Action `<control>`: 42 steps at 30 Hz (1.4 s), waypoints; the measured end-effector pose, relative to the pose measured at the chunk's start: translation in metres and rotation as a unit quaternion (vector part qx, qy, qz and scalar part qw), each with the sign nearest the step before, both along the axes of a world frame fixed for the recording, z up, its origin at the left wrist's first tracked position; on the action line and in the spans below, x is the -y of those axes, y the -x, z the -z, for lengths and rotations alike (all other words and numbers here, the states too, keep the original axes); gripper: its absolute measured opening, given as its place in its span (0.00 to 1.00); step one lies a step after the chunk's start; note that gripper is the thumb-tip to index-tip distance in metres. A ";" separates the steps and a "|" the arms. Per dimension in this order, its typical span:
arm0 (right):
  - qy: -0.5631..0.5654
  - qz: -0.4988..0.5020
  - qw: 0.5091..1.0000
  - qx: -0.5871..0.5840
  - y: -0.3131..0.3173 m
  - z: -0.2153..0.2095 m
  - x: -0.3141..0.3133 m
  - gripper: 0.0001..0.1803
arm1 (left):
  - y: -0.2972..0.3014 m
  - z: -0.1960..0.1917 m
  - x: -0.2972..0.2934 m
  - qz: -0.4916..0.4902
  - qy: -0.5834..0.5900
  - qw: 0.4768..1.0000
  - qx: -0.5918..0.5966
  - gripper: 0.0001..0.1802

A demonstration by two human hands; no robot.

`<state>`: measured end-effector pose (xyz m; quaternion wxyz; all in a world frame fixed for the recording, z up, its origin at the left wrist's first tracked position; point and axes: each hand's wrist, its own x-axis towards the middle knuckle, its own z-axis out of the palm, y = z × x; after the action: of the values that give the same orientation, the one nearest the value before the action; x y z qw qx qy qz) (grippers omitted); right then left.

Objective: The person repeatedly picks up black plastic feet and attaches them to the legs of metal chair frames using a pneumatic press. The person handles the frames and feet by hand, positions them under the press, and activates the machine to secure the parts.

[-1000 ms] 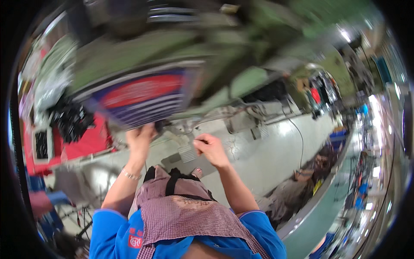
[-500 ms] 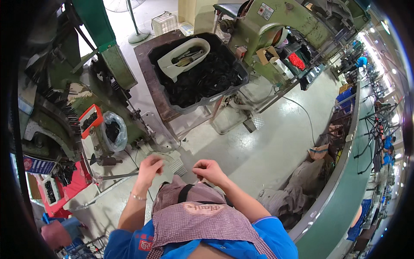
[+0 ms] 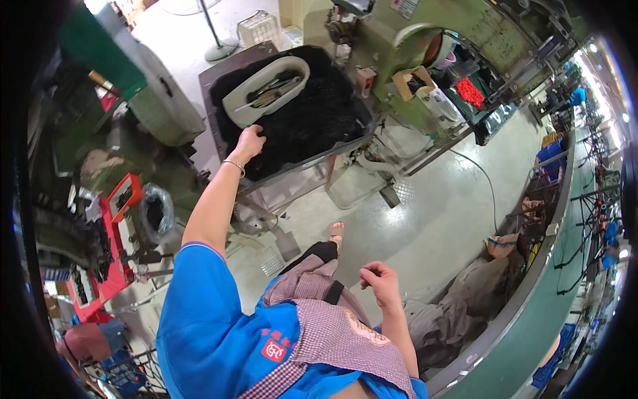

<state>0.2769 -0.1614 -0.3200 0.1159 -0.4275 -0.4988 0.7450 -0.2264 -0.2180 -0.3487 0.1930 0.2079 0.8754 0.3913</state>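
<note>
My left hand (image 3: 250, 143) reaches out at arm's length over the near left side of a large black tub (image 3: 312, 159). Its fingers bend down toward the dark contents, and their tips do not show clearly. Dark, shiny small pieces (image 3: 319, 116) fill the tub; their kind is hard to make out. On top of them, just beyond my left hand, rests a pale boat-shaped scoop-like container (image 3: 238, 118) with several long thin tools (image 3: 274, 92) inside. My right hand (image 3: 381, 282) hangs in front of my apron with its fingers curled; whatever it may hold is hidden.
The tub stands on a worn low table (image 3: 211, 100). Green machines flank it, one left (image 3: 166, 110), one right (image 3: 465, 26). A red box (image 3: 126, 197) and a plastic bag (image 3: 156, 213) sit at left. Grey cloth (image 3: 458, 299) lies beside the green-topped bench (image 3: 531, 332) at right.
My left hand has moved from in front of my body forward to the tub. My right hand has shifted to the right, and my body has turned; a foot now shows.
</note>
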 end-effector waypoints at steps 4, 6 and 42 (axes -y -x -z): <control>-0.016 0.074 0.997 0.017 -0.017 -0.013 -0.073 0.05 | 0.035 0.071 -0.020 0.044 0.125 0.960 -0.247 0.21; -0.053 0.104 0.993 0.032 -0.023 -0.030 -0.124 0.05 | 0.027 0.077 -0.032 0.048 0.134 0.953 -0.269 0.18; -0.557 -0.095 0.809 0.160 -0.008 -0.056 -0.703 0.16 | -0.357 -0.067 -0.435 0.353 0.002 0.931 0.095 0.10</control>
<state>0.2849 0.5420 -0.2642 0.1811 -0.3529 -0.8780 0.2681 0.1306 0.2168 -0.2812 0.4014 0.4654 0.7235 0.3144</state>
